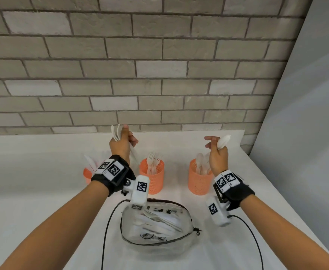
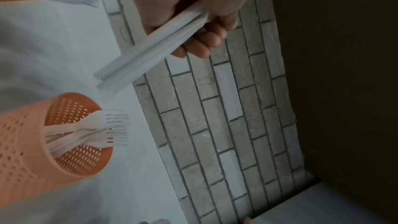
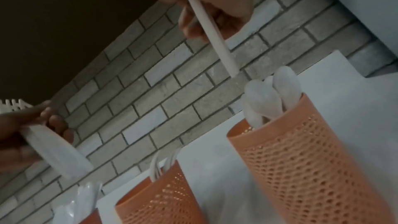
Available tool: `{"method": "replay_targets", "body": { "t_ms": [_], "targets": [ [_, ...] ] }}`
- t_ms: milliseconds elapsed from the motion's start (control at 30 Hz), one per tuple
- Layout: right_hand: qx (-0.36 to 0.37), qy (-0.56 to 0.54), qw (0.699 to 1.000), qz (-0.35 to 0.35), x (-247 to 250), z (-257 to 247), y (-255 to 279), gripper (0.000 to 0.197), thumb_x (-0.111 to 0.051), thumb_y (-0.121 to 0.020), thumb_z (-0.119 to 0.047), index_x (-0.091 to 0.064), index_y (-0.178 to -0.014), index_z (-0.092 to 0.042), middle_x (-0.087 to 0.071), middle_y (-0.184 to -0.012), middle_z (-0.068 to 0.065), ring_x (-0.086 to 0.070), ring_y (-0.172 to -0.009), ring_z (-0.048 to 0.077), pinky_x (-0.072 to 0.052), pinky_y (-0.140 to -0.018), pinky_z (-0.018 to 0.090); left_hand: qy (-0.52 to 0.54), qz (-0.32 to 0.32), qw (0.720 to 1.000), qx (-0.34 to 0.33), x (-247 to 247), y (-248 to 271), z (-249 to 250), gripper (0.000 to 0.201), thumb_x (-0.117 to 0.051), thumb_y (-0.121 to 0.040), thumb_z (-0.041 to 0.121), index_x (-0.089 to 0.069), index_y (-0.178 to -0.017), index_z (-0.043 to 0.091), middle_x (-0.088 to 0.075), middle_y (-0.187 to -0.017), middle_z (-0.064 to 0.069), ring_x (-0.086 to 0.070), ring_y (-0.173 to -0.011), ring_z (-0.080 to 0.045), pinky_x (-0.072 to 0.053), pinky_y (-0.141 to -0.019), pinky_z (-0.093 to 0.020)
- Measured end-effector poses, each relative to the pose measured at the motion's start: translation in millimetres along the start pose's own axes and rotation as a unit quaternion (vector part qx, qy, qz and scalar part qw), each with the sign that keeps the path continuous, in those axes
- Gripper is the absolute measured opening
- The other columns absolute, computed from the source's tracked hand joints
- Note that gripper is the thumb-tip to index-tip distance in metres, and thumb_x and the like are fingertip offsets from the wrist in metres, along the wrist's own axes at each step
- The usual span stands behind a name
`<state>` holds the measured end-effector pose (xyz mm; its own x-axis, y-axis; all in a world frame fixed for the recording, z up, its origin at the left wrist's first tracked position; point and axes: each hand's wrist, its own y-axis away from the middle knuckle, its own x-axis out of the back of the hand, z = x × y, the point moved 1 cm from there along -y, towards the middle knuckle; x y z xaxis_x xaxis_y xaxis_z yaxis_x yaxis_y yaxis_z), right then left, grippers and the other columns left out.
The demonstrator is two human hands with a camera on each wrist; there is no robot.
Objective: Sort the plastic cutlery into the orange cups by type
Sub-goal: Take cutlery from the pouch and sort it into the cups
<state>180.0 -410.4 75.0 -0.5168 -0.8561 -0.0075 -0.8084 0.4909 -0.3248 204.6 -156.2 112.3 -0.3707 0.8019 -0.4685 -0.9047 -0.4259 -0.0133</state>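
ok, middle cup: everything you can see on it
The middle cup is an orange cylinder that looks like plastic, its wall perforated with small holes all round. It stands upright on the white table, between two similar cups and behind the clear pouch. White forks stand in it, tines up, leaning on the rim. No hand touches it; the left hand is above it and to its left.

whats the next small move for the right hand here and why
Probably lower the right hand so the spoon it grips drops handle-first into the right orange cup. That cup already holds spoons, and the handle hangs just above them. The left hand grips forks, which likely go next into the middle cup holding forks.
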Motion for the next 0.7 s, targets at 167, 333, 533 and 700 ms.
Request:
{"method": "replay_targets", "body": {
  "t_ms": [167, 333, 533, 700],
  "targets": [
    [0.025, 0.057, 0.998, -0.005, -3, 31, -14, 0.036, -0.043, -0.094, -0.008, -0.064, -0.073, -0.030, -0.062, -0.082, -0.001, -0.053, -0.068, 0.015, -0.045, -0.067, 0.032, -0.082, -0.057, 0.995, -0.020, -16, -5, -29, 0.029, -0.050, -0.095, 0.022, -0.054, -0.068, 0.011, -0.058, -0.039, 0.004, -0.056, -0.039, -0.004, -0.051, -0.049, -0.016],
    [-0.004, 0.163, 0.984, -0.070, -3, 57, -16, 0.026, -0.046, -0.089, -0.034, -0.071, -0.096, -0.029, -0.058, -0.119, 0.012, -0.048, -0.117, 0.026, -0.039, -0.102, 0.048, -0.148, -0.076, 0.986, -0.003, -16, -5, -61, 0.020, -0.051, -0.093, 0.008, -0.061, -0.077, 0.014, -0.060, -0.057, -0.001, -0.058, -0.047, -0.005, -0.049, -0.059, -0.020],
    [-0.039, 0.286, 0.951, -0.115, 8, 73, -13, 0.036, -0.062, -0.085, -0.014, -0.061, -0.121, -0.019, -0.032, -0.147, 0.013, -0.026, -0.139, 0.025, -0.025, -0.114, 0.034, -0.295, -0.074, 0.952, -0.024, -1, 2, -102, 0.027, -0.056, -0.081, -0.009, -0.058, -0.089, 0.017, -0.062, -0.092, -0.003, -0.058, -0.088, -0.019, -0.047, -0.074, -0.013],
    [-0.006, 0.249, 0.959, -0.138, 10, 73, -11, 0.064, -0.070, -0.080, -0.013, -0.039, -0.136, -0.011, -0.035, -0.146, 0.009, -0.035, -0.134, 0.025, -0.034, -0.109, 0.036, -0.413, -0.075, 0.903, -0.091, 0, 1, -112, 0.024, -0.046, -0.088, -0.006, -0.063, -0.102, 0.005, -0.057, -0.116, -0.015, -0.055, -0.104, -0.026, -0.038, -0.086, -0.017]
  ]
}}
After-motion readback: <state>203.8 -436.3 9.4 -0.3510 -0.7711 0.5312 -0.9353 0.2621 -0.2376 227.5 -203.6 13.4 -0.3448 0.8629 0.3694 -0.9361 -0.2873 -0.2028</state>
